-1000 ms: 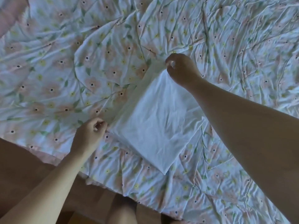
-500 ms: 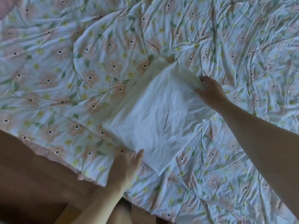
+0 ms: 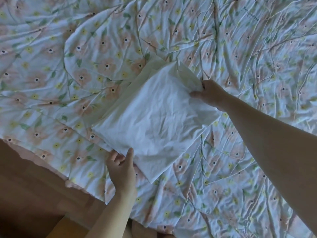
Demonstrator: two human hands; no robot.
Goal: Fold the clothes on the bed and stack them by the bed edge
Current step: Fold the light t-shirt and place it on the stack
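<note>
Folded white cloth point(image 3: 154, 121) on flowered bed point(image 3: 240, 48), left hand point(image 3: 121, 167) pinching its near edge, right hand point(image 3: 209, 93) gripping its far corner

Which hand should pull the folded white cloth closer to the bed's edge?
Probably the left hand: it holds the white cloth at its near side, beside the bed edge. The right hand grips the far corner.

The right hand point(image 3: 208, 94) has its fingertips tucked under the far corner of the folded white garment point(image 3: 154, 122); they cannot be seen. The left hand point(image 3: 121, 166) hides part of the garment's near edge. The floral bed cover point(image 3: 257, 66) runs past the top, right and bottom edges. Small print point(image 3: 250, 13) on it is unreadable.
</note>
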